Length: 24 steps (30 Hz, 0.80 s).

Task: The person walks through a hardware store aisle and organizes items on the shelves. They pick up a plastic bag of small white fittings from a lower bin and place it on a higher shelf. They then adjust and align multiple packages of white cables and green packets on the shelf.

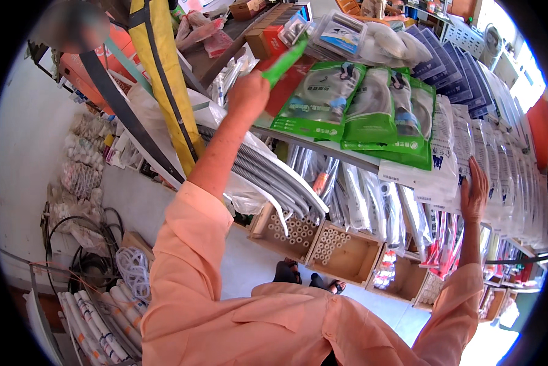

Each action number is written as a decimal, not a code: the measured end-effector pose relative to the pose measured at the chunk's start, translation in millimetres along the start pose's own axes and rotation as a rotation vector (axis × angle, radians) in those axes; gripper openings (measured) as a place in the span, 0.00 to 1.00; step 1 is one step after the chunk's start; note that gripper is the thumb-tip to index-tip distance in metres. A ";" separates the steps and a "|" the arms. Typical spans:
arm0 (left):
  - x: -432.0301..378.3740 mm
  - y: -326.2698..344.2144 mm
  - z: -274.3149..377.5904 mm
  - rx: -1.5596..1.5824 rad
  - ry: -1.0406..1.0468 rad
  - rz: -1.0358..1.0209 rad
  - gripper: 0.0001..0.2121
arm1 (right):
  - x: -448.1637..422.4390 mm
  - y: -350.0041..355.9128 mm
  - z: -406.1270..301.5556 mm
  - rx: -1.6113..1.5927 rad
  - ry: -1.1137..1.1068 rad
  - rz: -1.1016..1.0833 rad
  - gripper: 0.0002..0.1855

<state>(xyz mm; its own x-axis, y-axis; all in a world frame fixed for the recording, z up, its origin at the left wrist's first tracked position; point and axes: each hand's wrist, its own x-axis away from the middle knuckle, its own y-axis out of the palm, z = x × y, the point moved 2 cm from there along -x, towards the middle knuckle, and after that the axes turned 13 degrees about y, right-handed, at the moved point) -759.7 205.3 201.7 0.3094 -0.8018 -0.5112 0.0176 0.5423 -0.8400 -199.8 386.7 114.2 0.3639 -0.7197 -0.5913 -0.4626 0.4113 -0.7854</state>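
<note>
In the head view my left hand [250,95], at upper centre, is closed around a narrow bright green strip or bag edge [286,61] that points up and to the right. Beside it, several green-edged clear packets with coiled grey hoses [322,98] lie overlapping on a shelf. A red surface [285,89] shows between the hand and these packets. Over on the right, my right hand [476,192] rests with fingers extended against a row of clear plastic packets [459,151] with printed marks. Whether it grips one of them is unclear.
Grey corrugated hoses [264,171] and bagged tubes [356,196] lie below the shelf. Wooden bins [347,251], some with white rings, stand lower down. Blue packets [452,68] line the back right. A yellow strap-like sleeve [164,82] hangs at left; coiled black cable [91,256] lies near the wall.
</note>
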 end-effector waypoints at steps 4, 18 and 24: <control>-27.1 -19.1 -25.7 0.010 -0.100 0.182 0.16 | -2.2 -0.5 -1.5 -0.026 -0.002 -0.002 0.26; -14.6 85.1 -125.3 0.123 -0.426 0.124 0.27 | 0.1 -6.5 4.3 0.020 0.017 -0.013 0.26; -15.7 76.7 -137.4 0.026 -0.447 -0.328 0.29 | -5.5 0.1 -1.6 -0.004 0.000 -0.013 0.25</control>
<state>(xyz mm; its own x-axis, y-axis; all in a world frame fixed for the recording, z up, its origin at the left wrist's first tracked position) -893.8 225.0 120.4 0.6570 -0.7482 -0.0922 0.2028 0.2932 -0.9343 -203.1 389.8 117.6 0.3699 -0.7253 -0.5807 -0.4607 0.3995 -0.7925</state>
